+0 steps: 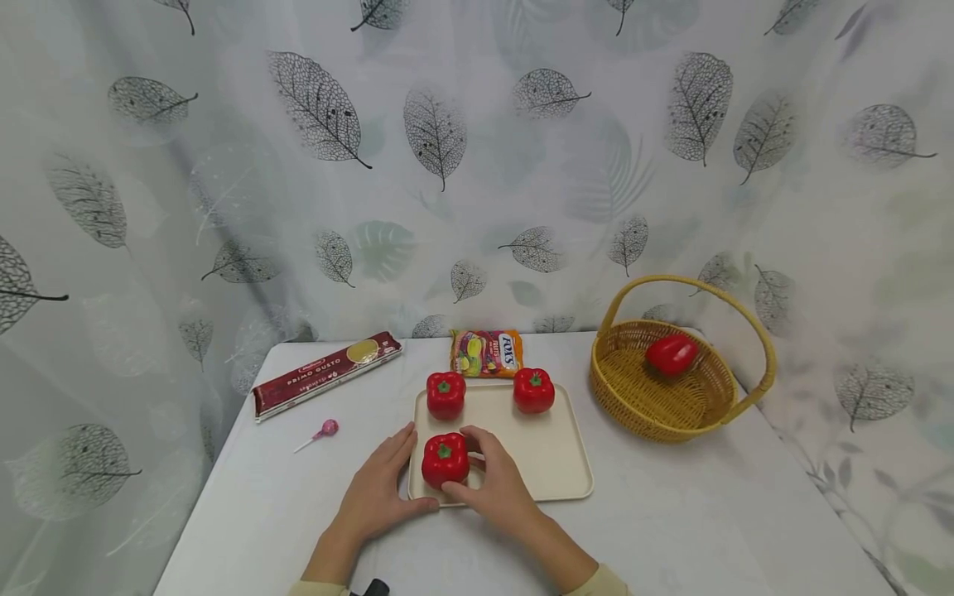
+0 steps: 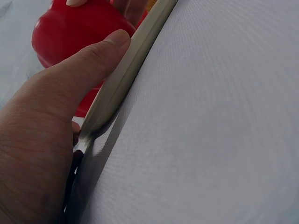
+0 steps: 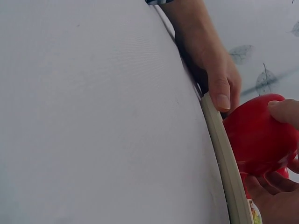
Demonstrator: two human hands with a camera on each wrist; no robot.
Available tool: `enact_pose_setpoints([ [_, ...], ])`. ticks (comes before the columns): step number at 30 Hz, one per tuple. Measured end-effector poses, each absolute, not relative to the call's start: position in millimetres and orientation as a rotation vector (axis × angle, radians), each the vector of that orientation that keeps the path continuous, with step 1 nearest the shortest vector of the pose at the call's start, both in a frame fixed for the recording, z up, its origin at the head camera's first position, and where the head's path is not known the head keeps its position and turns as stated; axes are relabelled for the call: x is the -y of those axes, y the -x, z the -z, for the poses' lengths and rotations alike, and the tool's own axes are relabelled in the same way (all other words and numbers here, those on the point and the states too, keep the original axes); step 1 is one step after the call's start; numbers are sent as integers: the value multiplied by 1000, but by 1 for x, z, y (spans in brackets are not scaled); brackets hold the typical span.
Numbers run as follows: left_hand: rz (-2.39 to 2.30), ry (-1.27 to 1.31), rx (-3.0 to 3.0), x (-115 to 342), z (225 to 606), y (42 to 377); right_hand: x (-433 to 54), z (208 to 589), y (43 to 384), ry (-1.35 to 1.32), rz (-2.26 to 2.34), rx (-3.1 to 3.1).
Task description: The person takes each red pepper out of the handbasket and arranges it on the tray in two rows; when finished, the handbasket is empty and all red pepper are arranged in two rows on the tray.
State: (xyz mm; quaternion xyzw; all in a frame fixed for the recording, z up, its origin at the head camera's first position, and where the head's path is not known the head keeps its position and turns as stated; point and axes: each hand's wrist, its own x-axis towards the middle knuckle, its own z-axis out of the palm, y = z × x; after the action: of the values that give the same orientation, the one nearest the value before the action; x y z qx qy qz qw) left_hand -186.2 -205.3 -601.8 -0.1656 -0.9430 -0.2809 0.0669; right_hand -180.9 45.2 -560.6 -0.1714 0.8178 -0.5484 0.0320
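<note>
A red bell pepper [image 1: 445,460] sits at the front left of a cream tray [image 1: 551,451]. My right hand [image 1: 501,488] grips it from the right, with the thumb at its front and fingers behind. In the right wrist view, the thumb and fingertips lie against the red bell pepper [image 3: 257,135]. My left hand [image 1: 376,492] is at the tray's front left corner, fingers extended along the left side. Its thumb rests on the rim of the tray [image 2: 114,86] in the left wrist view. Two more red bell peppers stand at the tray's back left [image 1: 445,396] and back right [image 1: 533,391].
A wicker basket [image 1: 604,381] with a tall handle stands right of the tray, a red bell pepper [image 1: 672,355] lying inside. Behind the tray is a Fox's candy bag [image 1: 487,353]. A red spaghetti pack [image 1: 328,375] and a pink lollipop [image 1: 329,427] lie at left.
</note>
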Motion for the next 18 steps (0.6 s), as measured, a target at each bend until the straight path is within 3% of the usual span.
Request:
enact_pose_setpoints([
  [18,848,488,2854,204,601,186,-45,562,179,584,1607,-2529],
])
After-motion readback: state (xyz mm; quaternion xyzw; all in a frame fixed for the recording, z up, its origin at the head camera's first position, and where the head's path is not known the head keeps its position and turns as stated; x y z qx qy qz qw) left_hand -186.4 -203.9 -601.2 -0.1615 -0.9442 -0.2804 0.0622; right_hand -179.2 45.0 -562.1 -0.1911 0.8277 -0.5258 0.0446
